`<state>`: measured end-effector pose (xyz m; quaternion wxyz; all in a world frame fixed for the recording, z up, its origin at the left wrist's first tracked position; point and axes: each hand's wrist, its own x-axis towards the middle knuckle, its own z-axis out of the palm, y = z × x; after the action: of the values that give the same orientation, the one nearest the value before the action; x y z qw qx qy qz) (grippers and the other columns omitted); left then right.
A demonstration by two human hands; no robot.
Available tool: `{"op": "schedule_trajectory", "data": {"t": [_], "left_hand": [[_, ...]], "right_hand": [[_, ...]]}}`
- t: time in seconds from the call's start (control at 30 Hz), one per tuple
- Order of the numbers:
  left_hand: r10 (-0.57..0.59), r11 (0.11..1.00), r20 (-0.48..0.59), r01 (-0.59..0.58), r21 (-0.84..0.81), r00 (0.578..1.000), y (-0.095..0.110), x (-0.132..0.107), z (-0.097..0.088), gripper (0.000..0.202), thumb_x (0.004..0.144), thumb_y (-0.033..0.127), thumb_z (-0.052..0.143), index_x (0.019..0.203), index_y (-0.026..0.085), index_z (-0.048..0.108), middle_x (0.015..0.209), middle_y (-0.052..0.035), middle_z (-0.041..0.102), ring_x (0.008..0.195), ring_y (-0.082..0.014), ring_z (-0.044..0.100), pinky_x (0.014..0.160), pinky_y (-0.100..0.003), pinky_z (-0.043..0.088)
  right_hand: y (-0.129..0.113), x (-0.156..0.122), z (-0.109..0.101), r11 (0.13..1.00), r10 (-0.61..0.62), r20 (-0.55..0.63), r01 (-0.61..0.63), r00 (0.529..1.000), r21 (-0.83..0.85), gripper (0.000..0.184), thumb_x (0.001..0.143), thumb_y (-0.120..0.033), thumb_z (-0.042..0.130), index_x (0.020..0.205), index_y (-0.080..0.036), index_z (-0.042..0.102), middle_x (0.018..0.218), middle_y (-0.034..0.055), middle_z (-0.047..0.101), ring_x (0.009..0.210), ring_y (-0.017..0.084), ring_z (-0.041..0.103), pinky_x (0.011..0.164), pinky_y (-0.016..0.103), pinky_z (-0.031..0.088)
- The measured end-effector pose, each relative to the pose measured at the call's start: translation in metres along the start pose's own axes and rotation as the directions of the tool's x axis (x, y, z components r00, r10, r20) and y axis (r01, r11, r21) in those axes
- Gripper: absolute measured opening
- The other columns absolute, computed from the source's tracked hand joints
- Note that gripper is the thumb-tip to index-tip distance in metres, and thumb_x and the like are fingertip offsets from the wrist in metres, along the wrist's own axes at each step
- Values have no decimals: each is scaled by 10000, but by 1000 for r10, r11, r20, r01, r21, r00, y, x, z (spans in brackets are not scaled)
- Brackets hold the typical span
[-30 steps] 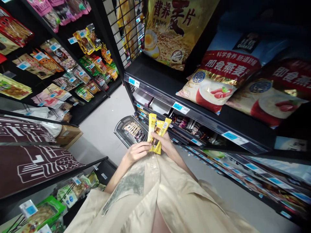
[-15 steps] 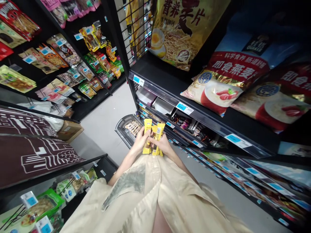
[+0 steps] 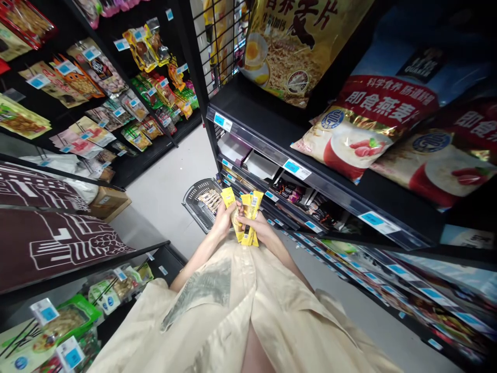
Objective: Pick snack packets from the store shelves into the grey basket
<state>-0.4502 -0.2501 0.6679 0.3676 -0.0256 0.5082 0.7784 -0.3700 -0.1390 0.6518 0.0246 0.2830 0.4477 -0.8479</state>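
Note:
My left hand (image 3: 222,218) is closed round a slim yellow sachet (image 3: 228,196), which tilts to the left in front of my body. Close beside it, my right hand (image 3: 261,228) grips yellow sachets (image 3: 255,201), at least two, fanned and overlapping. The fingers of both hands meet between the sachets and partly cover them, so the exact number is hard to tell. Just beyond my left hand, a dark grey shopping basket (image 3: 191,199) sits low near the floor, with several small beige packets (image 3: 210,200) inside.
On the right, a black shelf (image 3: 267,122) holds large oatmeal bags (image 3: 349,140), its front edge close to my right hand. Racks of hanging snack packs (image 3: 147,98) stand to the left. A cardboard box (image 3: 111,202) lies under that rack. Grey floor (image 3: 163,181) shows between them.
The left sachet has tilted further left, away from those in my right hand. My right hand's sachets have spread into a fan. The view has shifted slightly.

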Motion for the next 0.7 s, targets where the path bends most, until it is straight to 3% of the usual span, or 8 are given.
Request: {"op": "schedule_trajectory", "data": {"t": [0.1,0.17,0.3,0.37,0.47,0.53,0.63,0.7], "left_hand": [[1,999,13,-2,50,1000,-3,1,-5,400,837,511,780,976,170,623,872,-32,656,729,-158,633,708,-302,544],[35,980,59,-46,195,998,-3,2,-11,451,869,584,730,1027,173,633,923,-53,675,767,-189,651,748,-341,557],[195,763,164,-255,595,967,9,4,-21,460,965,573,611,1197,177,630,1126,-117,698,1025,-276,675,954,-443,540],[422,566,131,-374,735,897,21,2,-19,458,1002,513,572,1316,180,582,1300,-156,638,1208,-299,619,1058,-483,491],[709,221,195,-476,851,678,42,-1,-7,421,1035,414,533,1386,182,550,1405,-175,571,1338,-297,526,1138,-506,425],[664,59,369,-538,841,650,54,1,5,355,1047,362,515,1346,189,594,1337,-151,628,1287,-285,547,1124,-493,434],[359,-61,609,-633,772,708,62,14,22,306,1042,316,527,1283,179,656,1207,-130,703,1150,-284,593,1027,-464,483],[174,-94,668,-663,743,723,64,25,30,267,1019,286,565,1216,166,700,1126,-130,727,1090,-291,606,966,-446,494]], "right_hand": [[3,2,0,1000,-7,-41,6,999,-17,511,461,-248,1003,840,-174,670,717,-50,665,535,90,591,503,208,508],[6,4,0,999,-18,-63,16,998,-30,498,456,-248,1002,799,-174,649,670,-56,648,503,90,573,485,214,496],[10,5,0,999,7,-105,-11,994,-38,522,452,-279,997,803,-190,622,661,-54,661,468,96,561,464,231,477],[9,5,1,999,28,-117,-32,993,-36,549,444,-287,994,830,-198,614,672,-54,674,466,98,563,467,234,471],[8,5,3,997,50,-116,-56,992,-48,556,443,-295,986,825,-198,594,647,-62,657,452,98,549,461,240,459],[7,5,5,996,59,-98,-65,993,-63,557,442,-289,988,812,-193,583,628,-66,639,450,100,541,458,246,452],[8,4,6,993,55,-54,-60,997,-104,527,477,-297,991,793,-180,585,622,-53,635,471,104,542,468,249,443],[10,4,4,990,40,-32,-44,999,-136,498,510,-314,986,775,-176,587,612,-49,625,476,100,531,473,248,433]]}}
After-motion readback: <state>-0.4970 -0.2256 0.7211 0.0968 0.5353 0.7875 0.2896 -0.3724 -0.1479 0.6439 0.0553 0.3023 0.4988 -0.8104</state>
